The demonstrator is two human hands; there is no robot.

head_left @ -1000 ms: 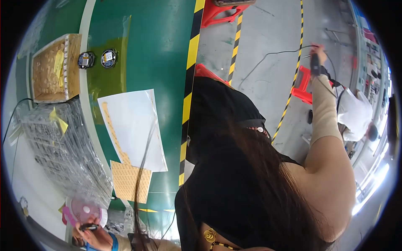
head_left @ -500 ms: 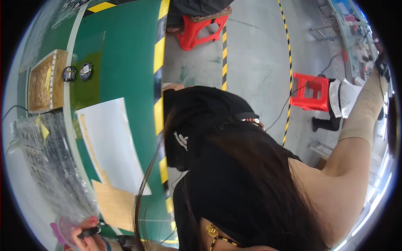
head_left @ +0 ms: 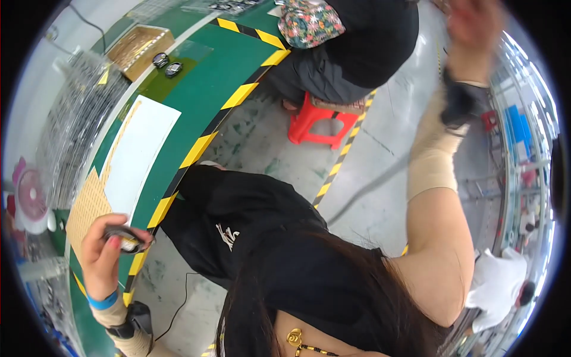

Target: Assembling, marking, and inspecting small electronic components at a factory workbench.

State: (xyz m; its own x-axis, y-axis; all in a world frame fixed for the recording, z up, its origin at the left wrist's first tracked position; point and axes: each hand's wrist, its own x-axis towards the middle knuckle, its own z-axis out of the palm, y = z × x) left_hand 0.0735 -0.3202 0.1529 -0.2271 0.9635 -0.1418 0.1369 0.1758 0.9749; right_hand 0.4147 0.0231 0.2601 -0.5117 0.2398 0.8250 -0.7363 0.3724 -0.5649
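My left hand (head_left: pixel 101 253) is closed on a small round black part (head_left: pixel 126 240) with a pale and yellowish middle, raised over the near end of the green table (head_left: pixel 223 68). A blue band and a black strap circle that wrist. At the upper right, my right hand (head_left: pixel 476 41) is lifted away from the table, its fingers smeared by motion; whether it holds anything is hidden by the blur. Two similar round black parts, one (head_left: pixel 160 59) beside the other (head_left: pixel 173 69), lie on a yellowish film farther along the table. A white sheet (head_left: pixel 143 146) lies between them and my left hand.
A brown patterned sheet (head_left: pixel 89 205) adjoins the white one. Stacked clear trays (head_left: pixel 83 128), an open box (head_left: pixel 143 47) and a pink fan (head_left: pixel 31 193) stand along the left. A person in a floral cap (head_left: pixel 309 24) sits on a red stool (head_left: pixel 315 122) at the far side.
The view has swung, bringing the seated person more fully into sight. My left hand has come up into view with the round black part. My right hand appears higher and more blurred.
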